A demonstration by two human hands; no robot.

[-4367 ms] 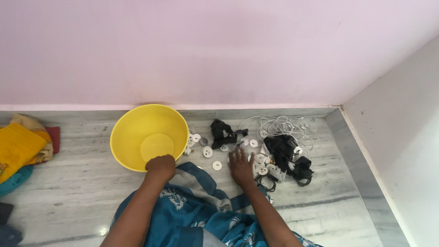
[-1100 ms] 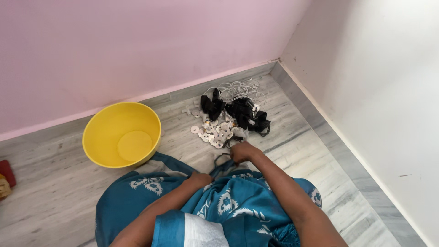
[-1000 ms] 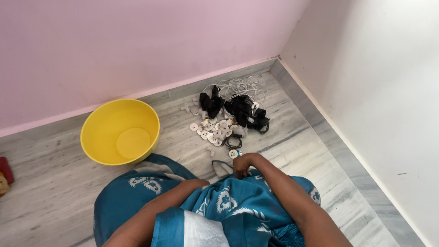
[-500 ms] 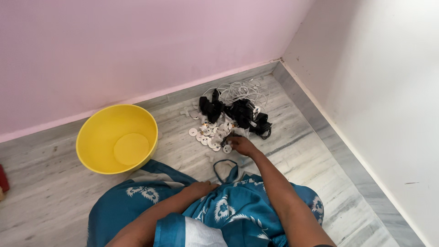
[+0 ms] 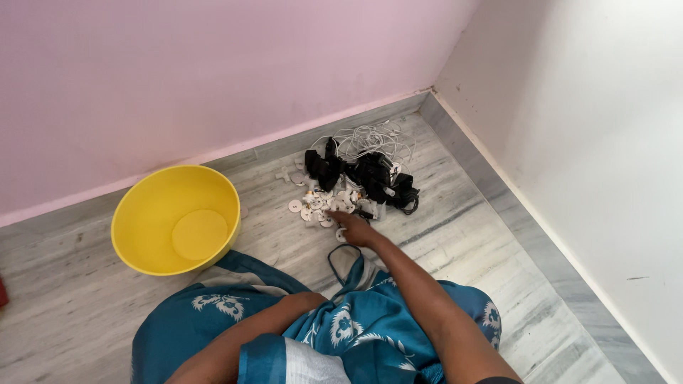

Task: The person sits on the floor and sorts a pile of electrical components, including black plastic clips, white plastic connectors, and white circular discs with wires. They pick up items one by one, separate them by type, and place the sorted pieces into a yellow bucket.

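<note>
Right hand (image 5: 353, 229): stretched forward over the floor (image 5: 462, 235), fingers extended and loosely open, fingertips touching the small white round pieces (image 5: 313, 208) at the near edge of the pile; nothing gripped. Left hand (image 5: 302, 302): lying in the lap on the teal patterned cloth (image 5: 341, 327), mostly hidden; grip state cannot be told. Just behind the white pieces: black plugs and straps (image 5: 370, 174) in a heap, touching them. Behind that, against the pink wall (image 5: 213, 71): tangle of white wire (image 5: 370, 136). Left of the pile, apart from it: yellow plastic bowl (image 5: 174, 217), upright on the grey marble floor.
</note>
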